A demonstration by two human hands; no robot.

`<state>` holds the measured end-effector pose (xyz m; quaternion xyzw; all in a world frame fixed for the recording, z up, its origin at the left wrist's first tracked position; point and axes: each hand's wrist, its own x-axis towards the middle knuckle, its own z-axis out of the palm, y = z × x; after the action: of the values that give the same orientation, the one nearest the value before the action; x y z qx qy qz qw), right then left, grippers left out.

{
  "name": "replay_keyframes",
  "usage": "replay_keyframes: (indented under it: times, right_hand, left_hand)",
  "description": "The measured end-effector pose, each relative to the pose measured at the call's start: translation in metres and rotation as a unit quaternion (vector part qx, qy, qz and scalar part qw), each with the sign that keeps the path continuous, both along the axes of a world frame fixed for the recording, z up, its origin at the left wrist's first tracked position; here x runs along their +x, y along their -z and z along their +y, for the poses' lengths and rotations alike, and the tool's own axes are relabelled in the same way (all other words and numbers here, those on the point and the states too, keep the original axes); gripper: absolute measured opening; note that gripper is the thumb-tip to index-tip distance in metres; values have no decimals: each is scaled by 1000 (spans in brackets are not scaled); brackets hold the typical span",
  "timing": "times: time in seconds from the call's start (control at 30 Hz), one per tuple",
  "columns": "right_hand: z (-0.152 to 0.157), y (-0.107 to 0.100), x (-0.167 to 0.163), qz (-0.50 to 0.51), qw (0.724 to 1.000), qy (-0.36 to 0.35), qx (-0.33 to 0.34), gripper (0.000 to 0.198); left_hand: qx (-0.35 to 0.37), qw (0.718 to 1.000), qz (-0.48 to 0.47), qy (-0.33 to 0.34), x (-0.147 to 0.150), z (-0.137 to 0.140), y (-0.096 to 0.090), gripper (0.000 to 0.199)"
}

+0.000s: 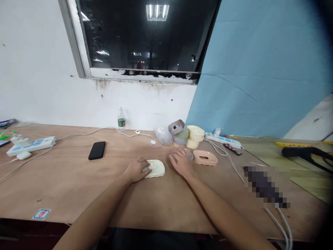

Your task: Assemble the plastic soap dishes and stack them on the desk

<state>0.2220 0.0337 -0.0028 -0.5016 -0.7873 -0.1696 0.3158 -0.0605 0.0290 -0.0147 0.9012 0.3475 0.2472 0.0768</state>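
Lying at your twelve o'clock, the cream dish looks light and stiff; pinch it at nine and three. Your left hand, half curled, rests on its nine-o'clock side; your right hand, loosely bent, covers a clear dish at one. I cannot tell either grip.

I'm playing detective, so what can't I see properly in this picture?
In the head view:
- Cream dish: one end is hidden by the left hand.
- Pale piece: partly hidden by the right hand.
- Bottle label: writing too small to read.
- Dark object: blurred into squares.
- Black object: cut off by the right edge.
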Motion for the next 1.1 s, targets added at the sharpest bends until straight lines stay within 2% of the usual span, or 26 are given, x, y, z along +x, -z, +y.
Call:
replay_keyframes:
  times: [0.1, 0.17, 0.27, 0.37, 0.5, 0.57, 0.7, 0.8, 0.87, 0.97, 1.03, 1.1]
  right_hand:
    - [-4, 3, -28, -22, 995, -95, -11, 22]
    - [0, 1, -32, -2, 995, -98, -1, 21]
    - [16, -10, -21, 61, 997, -30, 30, 23]
    - [39, -30, -4, 97, 993, 44, 49, 26]
    - [52, -45, 11, 61, 994, 94, 11, 29]
    - [44, -39, 15, 28, 994, 102, -24, 29]
    - [12, -6, 19, -22, 991, 105, -84, 32]
    - [-6, 11, 16, -8, 988, 69, -140, 39]
    - [-11, 11, 10, 30, 987, 9, -159, 44]
    - [-9, 4, -1, 100, 982, -78, -138, 47]
    - [-6, 2, -3, 116, 981, -99, -123, 48]
    - [-3, 3, 2, 95, 982, -88, -140, 54]
  left_hand:
    - [-2, 1000, -5, -22, -3, 3, 3, 36]
    - [-8, 999, -9, -35, -5, 5, 5, 35]
    - [-14, 999, -16, -42, -8, 7, 7, 35]
    - [-18, 999, -18, -44, -8, 7, 6, 33]
    - [-29, 998, -18, -44, -9, 5, 4, 35]
    - [-37, 998, -21, -54, -9, 5, 4, 38]
    - [-44, 995, -25, -90, -11, 6, 4, 49]
    - [-60, 994, -20, -90, -10, 6, 3, 56]
    - [-73, 994, -14, -79, -10, 5, 3, 59]
    - [-83, 994, 8, -69, -8, 3, 4, 66]
    - [-90, 993, 20, -72, -8, 3, 7, 71]
    - [-99, 992, 21, -79, -9, 4, 9, 72]
